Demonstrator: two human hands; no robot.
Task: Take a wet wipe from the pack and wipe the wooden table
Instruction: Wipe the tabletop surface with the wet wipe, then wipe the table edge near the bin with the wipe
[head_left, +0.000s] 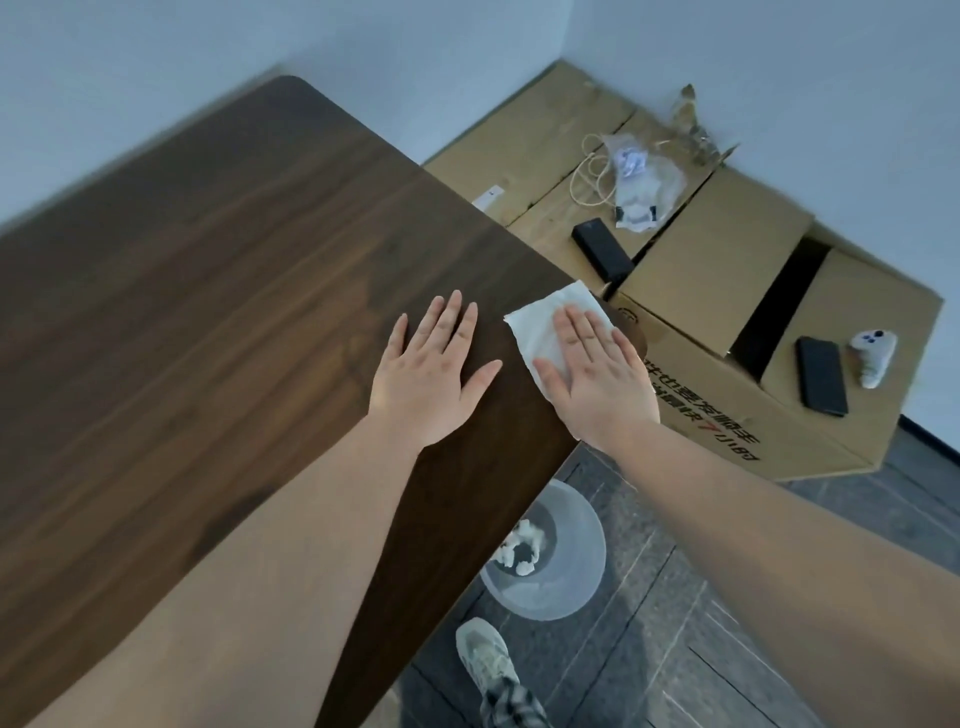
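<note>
1. Writing: the cardboard box (737, 415) beside the table has black printed characters w/ one red "7" on its side, seen upside down and blurred; not legible beyond that. No brand readable on anything else.
2. Wet wipe (540, 325): white, spread mostly flat on the wooden table (208, 291), at the table's right edge near the corner next to the box.
3. Right hand (597, 379): flat, palm down on the wipe, fingers straight and close together, thumb out to the side. It presses, doesn't pinch. Fingertips (574, 317) lie on the wipe's middle; wipe shows past them on the far side and to the left of the thumb.
4. Left hand (431, 374): flat on bare wood just beside the wipe, not touching it, fingers extended, slightly spread, holding nothing.
5. On the box top: black phone (822, 375) and white controller (874, 353), near each other.
6. On the flat cardboard further back: a black rectangular item (602, 254), clear plastic bag (641, 187), a cord.
7. Floor under the table edge: clear bin (550, 556) w/ crumpled white wipes inside; a shoe (485, 657) just below it.
</note>
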